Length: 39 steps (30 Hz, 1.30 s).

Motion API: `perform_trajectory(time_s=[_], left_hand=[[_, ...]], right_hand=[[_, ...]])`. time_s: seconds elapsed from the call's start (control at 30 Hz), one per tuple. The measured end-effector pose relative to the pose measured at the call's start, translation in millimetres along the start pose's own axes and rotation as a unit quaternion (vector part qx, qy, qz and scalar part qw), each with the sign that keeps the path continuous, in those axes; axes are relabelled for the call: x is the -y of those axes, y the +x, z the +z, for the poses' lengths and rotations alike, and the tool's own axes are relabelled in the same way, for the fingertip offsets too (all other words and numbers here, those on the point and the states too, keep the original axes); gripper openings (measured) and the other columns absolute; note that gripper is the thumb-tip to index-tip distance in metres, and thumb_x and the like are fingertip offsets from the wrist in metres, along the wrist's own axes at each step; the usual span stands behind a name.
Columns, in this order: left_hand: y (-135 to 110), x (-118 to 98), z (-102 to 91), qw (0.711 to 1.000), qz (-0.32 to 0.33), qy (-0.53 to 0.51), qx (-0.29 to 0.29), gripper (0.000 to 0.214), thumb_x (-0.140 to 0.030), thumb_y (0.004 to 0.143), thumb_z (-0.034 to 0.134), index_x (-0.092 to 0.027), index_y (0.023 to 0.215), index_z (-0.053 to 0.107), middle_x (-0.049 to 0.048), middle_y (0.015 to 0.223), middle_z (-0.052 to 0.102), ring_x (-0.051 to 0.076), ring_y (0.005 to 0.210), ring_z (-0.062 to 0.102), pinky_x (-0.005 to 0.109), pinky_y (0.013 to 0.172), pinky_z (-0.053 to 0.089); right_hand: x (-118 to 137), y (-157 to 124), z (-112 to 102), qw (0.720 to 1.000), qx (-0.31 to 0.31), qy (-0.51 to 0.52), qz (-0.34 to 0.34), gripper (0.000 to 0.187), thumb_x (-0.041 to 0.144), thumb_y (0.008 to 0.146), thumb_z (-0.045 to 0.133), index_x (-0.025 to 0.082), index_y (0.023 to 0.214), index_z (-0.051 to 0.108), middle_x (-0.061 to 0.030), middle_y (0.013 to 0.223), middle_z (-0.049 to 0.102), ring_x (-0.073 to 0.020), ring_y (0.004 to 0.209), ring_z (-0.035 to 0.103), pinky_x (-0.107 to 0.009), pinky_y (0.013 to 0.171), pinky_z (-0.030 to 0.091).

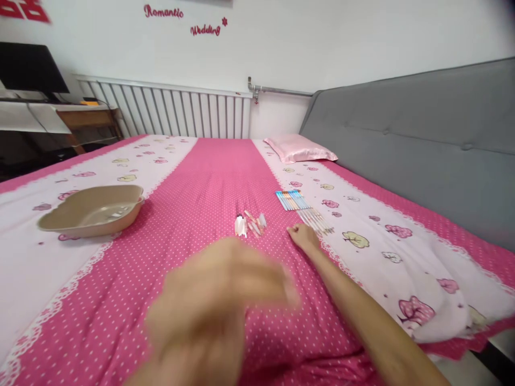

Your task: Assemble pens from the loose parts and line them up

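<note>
My left hand [217, 292] is raised close to the camera above the pink dotted bedspread [189, 214]. Motion smears its fingers, and I cannot make out anything in it. Farther right, my right hand [303, 236] rests on the bedspread with its fingers curled in; nothing sticks out of it. Just beyond it lies a neat row of slim pens with blue and orange ends [293, 200]. Several pale, slender sticks or pens [314, 220] lie side by side below that row. Left of my right hand are a bunch of white dark-tipped sticks [240, 225] and a loose pile of small pinkish-white pieces [256, 223].
A beige plastic basin [92, 212] stands on the bed at left. A pink pillow [300, 148] lies near the grey headboard [418, 118]. Behind the bed is a white radiator [173, 110]; a desk [86, 117] with a monitor [32, 69] stands at far left.
</note>
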<state>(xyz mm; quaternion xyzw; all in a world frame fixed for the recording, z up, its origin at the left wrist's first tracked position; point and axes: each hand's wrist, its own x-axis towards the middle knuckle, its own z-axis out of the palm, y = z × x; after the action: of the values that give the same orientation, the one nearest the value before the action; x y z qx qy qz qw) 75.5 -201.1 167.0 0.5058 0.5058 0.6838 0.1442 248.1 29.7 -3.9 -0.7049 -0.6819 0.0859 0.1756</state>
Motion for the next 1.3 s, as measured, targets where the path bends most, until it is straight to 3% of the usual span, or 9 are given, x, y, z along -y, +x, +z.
perform_trajectory(time_s=[0.1, 0.13, 0.27, 0.33, 0.53, 0.8, 1.0, 1.13, 1.3], left_hand=[[57.3, 29.7, 24.3, 0.992, 0.086, -0.055, -0.075, 0.051, -0.052, 0.085, 0.03, -0.021, 0.062, 0.064, 0.0042, 0.065, 0.063, 0.012, 0.053, 0.053, 0.029, 0.052, 0.044], [75.5, 45.4, 30.2, 0.99, 0.081, -0.049, -0.102, 0.048, -0.048, 0.085, 0.031, -0.019, 0.065, 0.065, 0.004, 0.065, 0.063, 0.011, 0.051, 0.051, 0.027, 0.051, 0.043], [126.8, 122.7, 42.8, 0.985, -0.048, 0.123, -0.107, 0.033, -0.04, 0.079, 0.043, -0.016, 0.078, 0.066, 0.0037, 0.075, 0.066, 0.011, 0.055, 0.054, 0.024, 0.052, 0.041], [134.4, 159.6, 45.6, 0.948, -0.134, 0.285, -0.04, 0.03, -0.036, 0.079, 0.044, -0.017, 0.085, 0.066, 0.0037, 0.079, 0.067, 0.014, 0.067, 0.059, 0.024, 0.059, 0.043], [108.4, 228.1, 50.5, 0.896, -0.212, 0.387, 0.04, 0.02, -0.025, 0.072, 0.053, -0.017, 0.082, 0.069, 0.0089, 0.085, 0.069, 0.022, 0.081, 0.062, 0.029, 0.065, 0.042], [95.7, 242.4, 53.0, 0.84, -0.226, 0.462, 0.17, 0.026, -0.036, 0.075, 0.05, -0.018, 0.073, 0.068, 0.0072, 0.068, 0.066, 0.02, 0.064, 0.059, 0.028, 0.054, 0.033], [98.1, 244.4, 47.6, 0.849, -0.239, 0.423, 0.206, 0.023, -0.029, 0.075, 0.047, -0.019, 0.078, 0.068, 0.004, 0.067, 0.065, 0.017, 0.061, 0.056, 0.026, 0.055, 0.031], [98.0, 247.6, 46.8, 0.857, -0.241, 0.406, 0.204, 0.021, -0.025, 0.074, 0.047, -0.019, 0.078, 0.067, 0.003, 0.064, 0.063, 0.016, 0.059, 0.055, 0.025, 0.054, 0.03], [96.7, 250.2, 49.5, 0.867, -0.266, 0.383, 0.176, 0.017, -0.019, 0.068, 0.048, -0.018, 0.07, 0.064, 0.0019, 0.058, 0.061, 0.015, 0.053, 0.052, 0.025, 0.049, 0.027]], right_hand=[[19.2, 18.3, -9.6, 0.999, 0.026, 0.024, -0.032, 0.03, 0.042, 0.08, 0.051, 0.019, 0.081, 0.071, -0.0068, 0.08, 0.07, -0.0181, 0.074, 0.063, -0.023, 0.058, 0.037], [27.4, 24.4, -11.8, 0.998, 0.037, 0.032, -0.047, 0.03, 0.041, 0.079, 0.052, 0.019, 0.082, 0.071, -0.006, 0.08, 0.07, -0.0173, 0.074, 0.063, -0.022, 0.058, 0.037], [63.8, 43.9, -15.4, 0.989, 0.087, 0.049, -0.109, 0.025, 0.036, 0.076, 0.056, 0.017, 0.071, 0.072, -0.0039, 0.068, 0.069, -0.0159, 0.067, 0.062, -0.021, 0.057, 0.037], [80.9, 49.9, -15.2, 0.986, 0.092, 0.056, -0.128, 0.02, 0.031, 0.075, 0.058, 0.018, 0.077, 0.073, -0.0041, 0.074, 0.07, -0.0162, 0.07, 0.063, -0.021, 0.059, 0.038], [107.4, 54.6, -5.1, 0.982, 0.07, 0.074, -0.159, 0.028, 0.02, 0.077, 0.055, 0.022, 0.102, 0.067, -0.0049, 0.098, 0.07, -0.0181, 0.089, 0.062, -0.025, 0.073, 0.042], [99.1, 61.9, 22.8, 0.986, 0.046, 0.077, -0.139, 0.031, 0.011, 0.081, 0.047, 0.021, 0.103, 0.066, -0.0058, 0.102, 0.069, -0.0203, 0.098, 0.061, -0.028, 0.081, 0.042], [89.4, 71.2, 14.8, 0.985, 0.117, 0.053, -0.117, 0.031, 0.025, 0.082, 0.048, 0.019, 0.109, 0.063, -0.0086, 0.103, 0.068, -0.0214, 0.096, 0.061, -0.029, 0.079, 0.042], [88.6, 69.5, 12.9, 0.971, 0.194, 0.031, -0.134, 0.051, 0.038, 0.076, 0.057, 0.013, 0.12, 0.055, -0.012, 0.101, 0.067, -0.0236, 0.089, 0.062, -0.029, 0.071, 0.043], [92.4, 70.0, 18.1, 0.967, 0.196, 0.051, -0.155, 0.047, 0.023, 0.073, 0.056, 0.013, 0.119, 0.055, -0.0107, 0.098, 0.067, -0.0219, 0.086, 0.062, -0.028, 0.07, 0.043]])
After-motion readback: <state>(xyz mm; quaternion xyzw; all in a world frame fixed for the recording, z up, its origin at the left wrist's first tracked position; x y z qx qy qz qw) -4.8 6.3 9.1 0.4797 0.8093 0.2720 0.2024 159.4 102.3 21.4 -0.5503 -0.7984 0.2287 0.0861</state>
